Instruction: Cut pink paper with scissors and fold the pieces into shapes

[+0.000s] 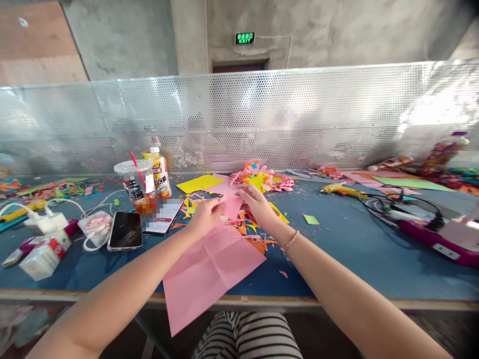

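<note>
Holding pink paper (232, 206); red straw (139, 171) in cup (126, 175).

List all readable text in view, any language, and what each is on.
"安全出口 EXIT": green sign on the wall.
"王": plastic cup; the second large character is unclear.
Partly blurred, not safe to quote: drink bottle beside the cup.
Too small or blurred to read: lit phone, white-and-red box, purple power strip, purple-capped bottle.

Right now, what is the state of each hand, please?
Left hand: closed, fingertips pinching the left side of the pink paper between the hands.
Right hand: fingertips closed on the right side of the same paper.
</note>
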### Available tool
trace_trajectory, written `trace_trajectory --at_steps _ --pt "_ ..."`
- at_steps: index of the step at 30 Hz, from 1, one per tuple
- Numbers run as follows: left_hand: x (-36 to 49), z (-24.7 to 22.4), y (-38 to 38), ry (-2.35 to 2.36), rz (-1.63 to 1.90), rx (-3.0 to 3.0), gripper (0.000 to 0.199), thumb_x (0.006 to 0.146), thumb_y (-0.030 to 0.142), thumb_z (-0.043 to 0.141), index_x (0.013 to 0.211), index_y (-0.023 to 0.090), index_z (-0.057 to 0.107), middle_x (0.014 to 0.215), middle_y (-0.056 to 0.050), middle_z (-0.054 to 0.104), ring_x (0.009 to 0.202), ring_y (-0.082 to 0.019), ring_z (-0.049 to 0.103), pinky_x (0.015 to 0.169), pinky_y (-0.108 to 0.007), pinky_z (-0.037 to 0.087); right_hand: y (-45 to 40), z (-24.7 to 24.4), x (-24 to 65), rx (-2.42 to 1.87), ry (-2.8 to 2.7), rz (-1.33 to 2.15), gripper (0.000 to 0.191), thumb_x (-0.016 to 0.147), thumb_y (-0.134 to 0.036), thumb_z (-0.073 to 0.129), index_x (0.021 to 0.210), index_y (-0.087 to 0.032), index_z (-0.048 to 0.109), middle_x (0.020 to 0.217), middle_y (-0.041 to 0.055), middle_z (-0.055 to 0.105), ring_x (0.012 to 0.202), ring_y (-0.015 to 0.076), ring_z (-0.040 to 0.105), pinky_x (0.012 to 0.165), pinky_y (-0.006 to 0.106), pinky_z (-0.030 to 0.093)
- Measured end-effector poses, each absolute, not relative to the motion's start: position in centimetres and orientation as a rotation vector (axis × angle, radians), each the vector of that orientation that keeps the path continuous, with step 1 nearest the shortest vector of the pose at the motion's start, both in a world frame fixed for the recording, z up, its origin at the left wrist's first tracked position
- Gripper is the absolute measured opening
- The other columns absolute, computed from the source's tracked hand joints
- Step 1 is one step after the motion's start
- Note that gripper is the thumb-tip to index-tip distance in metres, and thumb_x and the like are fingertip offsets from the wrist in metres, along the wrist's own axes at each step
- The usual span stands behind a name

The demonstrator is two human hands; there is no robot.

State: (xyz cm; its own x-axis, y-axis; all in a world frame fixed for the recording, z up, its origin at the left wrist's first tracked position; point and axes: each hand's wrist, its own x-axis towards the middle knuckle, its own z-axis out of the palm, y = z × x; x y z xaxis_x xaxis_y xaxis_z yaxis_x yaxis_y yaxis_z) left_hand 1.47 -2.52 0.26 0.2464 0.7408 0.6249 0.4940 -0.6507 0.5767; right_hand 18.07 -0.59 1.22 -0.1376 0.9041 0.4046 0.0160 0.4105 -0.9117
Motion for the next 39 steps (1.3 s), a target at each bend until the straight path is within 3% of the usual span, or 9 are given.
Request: trace_trajectory --at_steps 2,5,8,11,15,22,28,35,39 --pt "1.3 0.1 -2.1 1.203 1.404 2.123 0.021 0.076 0.029 0.048 0.061 0.017 0.056 0.050 0.001 0.050 0.051 -0.012 0.050 0.053 -0.023 0.039 -0.9 1.1 17.7 -0.855 -1.526 1.025 0.029 0.072 -0.036 0.050 0.097 -0.023 0.046 0.074 -0.0024 0.050 0.062 0.0101 0.049 0.055 0.024 0.046" --pt "1.3 -0.1 -1.6 1.156 1.412 1.833 0.018 0.071 0.031 0.052 0.063 0.016 0.055 0.055 0.002 0.051 0.052 -0.012 0.051 0.049 -0.022 0.040 -0.9 0.7 17.3 -0.840 -1.599 1.046 0.042 0.066 -0.031 0.058 0.104 -0.021 0.042 0.074 -0.0022 0.053 0.060 0.0097 0.050 0.053 0.023 0.045" --pt "1.5 -0.1 -1.5 0.990 1.353 1.510 0.015 0.067 0.029 0.057 0.072 0.015 0.056 0.067 0.000 0.056 0.057 -0.011 0.054 0.052 -0.024 0.046 -0.6 0.4 17.3 -0.840 -1.628 1.056 0.027 0.063 -0.024 0.060 0.087 -0.017 0.049 0.070 -0.0014 0.054 0.058 0.0095 0.050 0.052 0.023 0.043" --pt "1.7 0.0 -1.5 0.822 1.339 1.263 0.012 0.062 0.023 0.060 0.069 0.014 0.056 0.069 0.000 0.055 0.057 -0.009 0.051 0.055 -0.025 0.049 -0.5 0.5 17.6 -0.820 -1.577 1.113 0.011 0.062 -0.020 0.058 0.068 -0.015 0.050 0.060 -0.0035 0.051 0.054 0.0075 0.047 0.051 0.021 0.040" --pt "1.6 0.4 -1.5 0.776 1.354 1.074 0.010 0.057 0.014 0.060 0.065 0.012 0.055 0.062 0.001 0.052 0.055 -0.008 0.050 0.055 -0.026 0.051 -0.4 0.7 17.8 -0.725 -1.505 1.251 0.012 0.057 -0.014 0.059 0.068 -0.014 0.053 0.059 -0.0049 0.051 0.051 0.0054 0.045 0.049 0.019 0.037" --pt "1.2 0.4 -1.2 0.821 1.350 1.049 0.010 0.059 0.015 0.061 0.068 0.012 0.058 0.055 0.002 0.051 0.052 -0.008 0.051 0.053 -0.025 0.051 -0.1 0.6 17.9 -0.758 -1.485 1.247 0.015 0.056 -0.019 0.063 0.068 -0.014 0.056 0.061 -0.0030 0.056 0.052 0.0059 0.048 0.051 0.020 0.038" --pt "1.2 0.4 -1.0 0.785 1.299 0.940 0.011 0.063 0.017 0.060 0.073 0.012 0.061 0.065 -0.004 0.061 0.058 -0.011 0.057 0.053 -0.024 0.051 0.0 0.6 18.0 -0.787 -1.480 1.208 0.019 0.056 -0.022 0.065 0.072 -0.015 0.057 0.063 -0.0024 0.056 0.055 0.0068 0.050 0.052 0.020 0.039" --pt "1.2 0.0 -1.3 0.821 1.260 1.235 0.021 0.056 0.017 0.067 0.076 0.012 0.063 0.073 -0.004 0.062 0.061 -0.010 0.056 0.056 -0.024 0.050 -0.2 0.4 18.0 -0.746 -1.601 1.169 0.020 0.060 -0.023 0.061 0.079 -0.016 0.059 0.070 -0.0010 0.059 0.059 0.0087 0.051 0.056 0.022 0.040" --pt "1.4 -0.4 -1.4 0.815 1.213 1.386 0.022 0.056 0.019 0.067 0.076 0.012 0.062 0.066 -0.002 0.058 0.057 -0.009 0.052 0.054 -0.022 0.047 -0.5 0.4 17.9 -0.825 -1.699 1.096 0.010 0.061 -0.022 0.059 0.066 -0.014 0.058 0.056 -0.0031 0.053 0.050 0.0071 0.043 0.049 0.021 0.035"
